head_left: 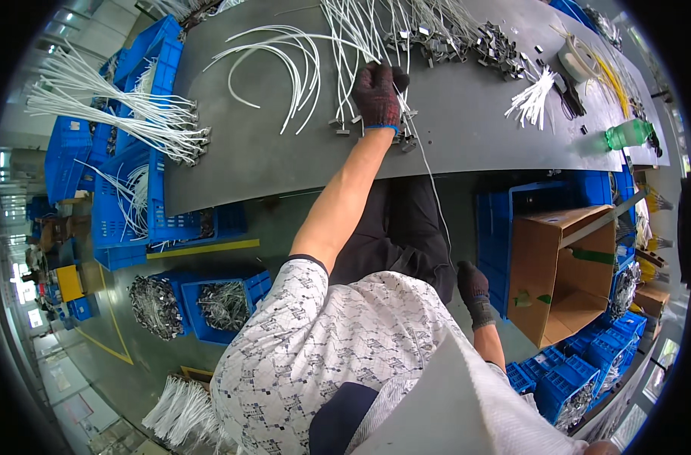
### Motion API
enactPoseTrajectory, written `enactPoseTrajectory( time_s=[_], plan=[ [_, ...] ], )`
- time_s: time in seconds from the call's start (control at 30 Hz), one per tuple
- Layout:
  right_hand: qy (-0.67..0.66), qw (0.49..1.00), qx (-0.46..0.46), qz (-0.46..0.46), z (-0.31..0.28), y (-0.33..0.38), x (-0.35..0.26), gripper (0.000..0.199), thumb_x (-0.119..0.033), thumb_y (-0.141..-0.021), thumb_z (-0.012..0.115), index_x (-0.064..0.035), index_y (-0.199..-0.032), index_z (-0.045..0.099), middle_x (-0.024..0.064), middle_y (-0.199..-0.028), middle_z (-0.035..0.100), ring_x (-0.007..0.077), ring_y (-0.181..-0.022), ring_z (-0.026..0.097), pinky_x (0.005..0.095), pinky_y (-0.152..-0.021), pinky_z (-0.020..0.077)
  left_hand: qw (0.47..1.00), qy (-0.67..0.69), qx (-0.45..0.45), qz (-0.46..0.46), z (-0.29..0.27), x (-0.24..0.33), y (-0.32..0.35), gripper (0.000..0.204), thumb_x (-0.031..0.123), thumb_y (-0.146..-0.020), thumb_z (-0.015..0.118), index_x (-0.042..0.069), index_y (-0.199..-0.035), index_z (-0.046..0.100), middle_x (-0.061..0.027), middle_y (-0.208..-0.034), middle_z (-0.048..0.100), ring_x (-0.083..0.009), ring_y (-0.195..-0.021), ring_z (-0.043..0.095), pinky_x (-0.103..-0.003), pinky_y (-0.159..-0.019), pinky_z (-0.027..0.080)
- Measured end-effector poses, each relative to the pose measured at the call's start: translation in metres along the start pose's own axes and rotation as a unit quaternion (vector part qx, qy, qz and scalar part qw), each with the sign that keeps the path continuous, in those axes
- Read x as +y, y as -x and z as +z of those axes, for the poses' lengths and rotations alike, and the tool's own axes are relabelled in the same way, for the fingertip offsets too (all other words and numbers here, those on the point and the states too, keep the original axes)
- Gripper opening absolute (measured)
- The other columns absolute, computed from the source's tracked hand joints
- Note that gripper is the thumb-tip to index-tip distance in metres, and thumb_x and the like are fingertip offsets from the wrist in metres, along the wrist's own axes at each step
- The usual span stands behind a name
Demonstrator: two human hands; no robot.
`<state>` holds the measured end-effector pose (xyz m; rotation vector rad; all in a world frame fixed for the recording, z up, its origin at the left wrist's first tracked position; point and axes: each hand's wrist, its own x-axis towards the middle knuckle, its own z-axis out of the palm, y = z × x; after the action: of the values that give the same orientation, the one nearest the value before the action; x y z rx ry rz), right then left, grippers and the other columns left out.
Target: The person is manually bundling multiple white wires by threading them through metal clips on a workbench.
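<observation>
My left hand (376,95), in a dark red and black glove, is closed around white cords (345,72) on the grey table. Small metal blocks (343,130) at the cord ends lie just below that hand. A thin pale cord (429,167) runs from beside it over the table edge and down past my lap. My right hand (476,294), also gloved, is low at my right side, near the cardboard box. Its fingers look curled close to the thin cord's lower stretch; what they hold, if anything, is too small to make out.
Loose curved white cords (303,76) lie left on the table (247,167). Metal pieces (501,49) are heaped at the back, near a white bundle (535,98) and a green bottle (628,135). Blue crates (159,144) stand left; an open cardboard box (539,280) stands right.
</observation>
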<state>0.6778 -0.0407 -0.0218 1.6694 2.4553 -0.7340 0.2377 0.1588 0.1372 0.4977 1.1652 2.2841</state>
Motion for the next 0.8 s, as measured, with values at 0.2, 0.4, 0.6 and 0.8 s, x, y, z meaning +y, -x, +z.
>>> enactPoseTrajectory(
  time_s=[0.2, 0.4, 0.6, 0.8],
  plan=[
    [-0.031, 0.999, 0.033, 0.013, -0.005, 0.0, -0.005, 0.022, -0.021, -0.095, 0.053, -0.0148, -0.109, 0.069, 0.0192, -0.098, 0.072, 0.0401, -0.093, 0.069, 0.0491, -0.076, 0.0548, 0.996, 0.054, 0.015, -0.071, -0.012, -0.024, 0.006, 0.009, 0.009, -0.096, 0.062, 0.0, -0.093, 0.062, -0.01, -0.081, 0.069, -0.0177, -0.064, 0.068, -0.032, -0.062, 0.06],
    [-0.005, 0.998, 0.053, 0.015, -0.012, 0.007, -0.007, 0.017, -0.019, -0.095, 0.057, -0.0136, -0.106, 0.068, 0.0157, -0.096, 0.072, 0.038, -0.09, 0.069, 0.0466, -0.072, 0.055, 0.997, -0.066, -0.021, 0.023, -0.009, -0.007, -0.001, 0.011, 0.009, -0.097, 0.062, 0.0, -0.09, 0.063, -0.0107, -0.08, 0.07, -0.017, -0.066, 0.068, -0.031, -0.061, 0.059],
    [-0.062, 0.989, 0.124, -0.049, -0.015, -0.003, -0.017, 0.017, -0.017, -0.096, 0.056, -0.0117, -0.109, 0.067, 0.0164, -0.098, 0.071, 0.0382, -0.09, 0.069, 0.045, -0.07, 0.0551, 0.966, -0.097, -0.16, -0.178, -0.041, -0.029, 0.007, 0.012, 0.015, -0.092, 0.068, 0.003, -0.094, 0.066, -0.0089, -0.082, 0.072, -0.0182, -0.072, 0.07, -0.032, -0.069, 0.059],
    [-0.474, 0.849, 0.073, 0.22, -0.029, -0.022, -0.03, 0.022, -0.02, -0.099, 0.055, -0.01, -0.117, 0.062, 0.0167, -0.084, 0.069, 0.0298, -0.071, 0.069, 0.0384, -0.06, 0.052, 0.945, -0.111, -0.145, -0.272, -0.078, -0.065, 0.04, 0.018, 0.015, -0.092, 0.07, 0.003, -0.105, 0.069, -0.0068, -0.089, 0.072, -0.0148, -0.08, 0.069, -0.029, -0.076, 0.057]
  ],
)
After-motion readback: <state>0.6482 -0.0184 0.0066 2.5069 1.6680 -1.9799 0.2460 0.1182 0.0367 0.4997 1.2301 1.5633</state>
